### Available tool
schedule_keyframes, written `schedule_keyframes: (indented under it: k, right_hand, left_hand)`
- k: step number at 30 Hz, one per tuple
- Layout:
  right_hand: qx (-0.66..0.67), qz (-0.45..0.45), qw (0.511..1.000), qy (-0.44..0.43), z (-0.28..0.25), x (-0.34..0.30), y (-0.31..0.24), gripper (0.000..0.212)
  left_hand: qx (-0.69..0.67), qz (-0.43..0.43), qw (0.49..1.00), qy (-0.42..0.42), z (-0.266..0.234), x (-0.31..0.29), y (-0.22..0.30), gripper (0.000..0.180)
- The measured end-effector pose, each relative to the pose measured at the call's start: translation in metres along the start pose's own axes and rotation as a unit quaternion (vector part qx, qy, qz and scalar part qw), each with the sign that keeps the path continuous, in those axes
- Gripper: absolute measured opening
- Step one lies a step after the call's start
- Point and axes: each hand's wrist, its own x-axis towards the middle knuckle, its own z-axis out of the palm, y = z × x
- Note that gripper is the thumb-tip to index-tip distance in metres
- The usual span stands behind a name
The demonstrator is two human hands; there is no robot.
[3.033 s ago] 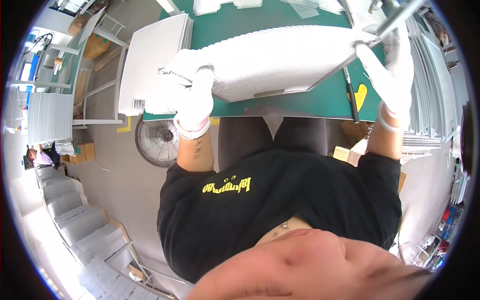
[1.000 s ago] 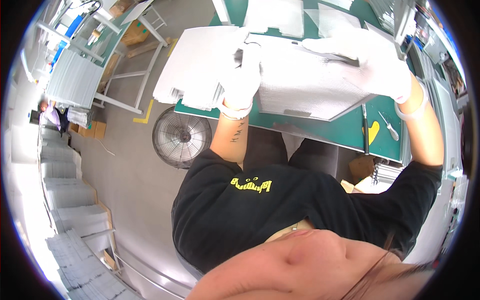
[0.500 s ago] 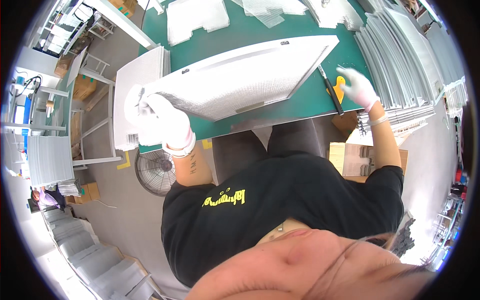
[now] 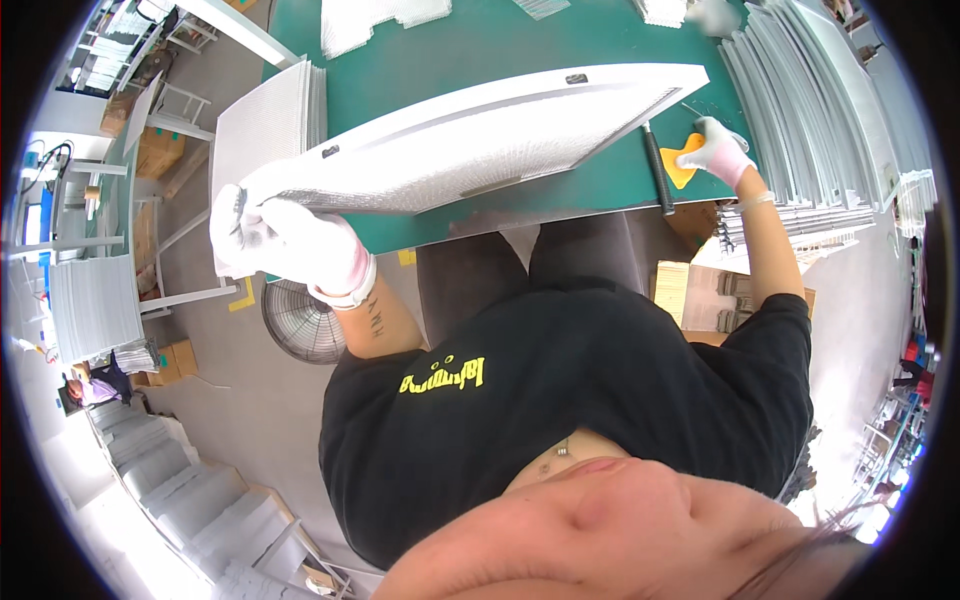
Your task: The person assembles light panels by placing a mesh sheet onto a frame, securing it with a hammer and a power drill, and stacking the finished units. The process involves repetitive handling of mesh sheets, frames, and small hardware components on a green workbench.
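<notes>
Left hand [image 4: 290, 238]: white glove (with some grey smudges on it), its fingers curled and closed round the left end of the panel [image 4: 480, 150].
Right hand [image 4: 722, 160]: also gloved, to the right of the panel; the fingers are bent and lie at the yellow tool [image 4: 679, 174], partly covering it. Whether they pinch it or only touch it, I cannot tell.
Panel: white frame with silver textured face, held tilted above the green table [image 4: 600, 35]; two small dark slots are in its upper border.
Grey patch [image 4: 500, 178]: on the lower edge of the panel, rectangular; whether it bears writing, I cannot tell.
Lettering [image 4: 440, 375]: yellow, upside down in this view, on the black shirt [image 4: 570, 400], nearer to the person than the panel; two small rings are above it.
Forearm marks [image 4: 376, 320]: dark letters on the left forearm, below the panel's left end.
Black tool [image 4: 658, 170]: long, just right of the panel, beside the yellow tool.
Stacks: white sheets [image 4: 260, 130] left of the panel; pale boards [image 4: 790, 110] right of it, leaning in a row.
</notes>
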Motion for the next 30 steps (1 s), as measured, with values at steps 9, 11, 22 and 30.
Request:
schedule_keyframes:
  k: [9,11,22,30]
  right_hand:
    - [0.210,-0.323,0.922,-0.041,-0.060,-0.090,-0.134,0.026]
    - [0.081,-0.412,0.908,0.016,-0.023,-0.094,-0.181,0.029]
    - [-0.126,-0.390,0.912,-0.014,0.039,-0.065,-0.239,0.011]
    - [0.041,-0.476,0.876,0.059,0.044,-0.044,-0.200,0.012]
  left_hand:
    - [-0.038,0.003,0.999,-0.014,0.015,0.013,-0.013,0.034]
    - [-0.085,-0.019,0.996,-0.018,0.024,0.015,-0.006,0.033]
    - [-0.014,-0.020,0.994,-0.103,0.025,0.019,-0.006,0.037]
    - [-0.106,-0.080,0.986,-0.096,0.033,0.016,0.004,0.038]
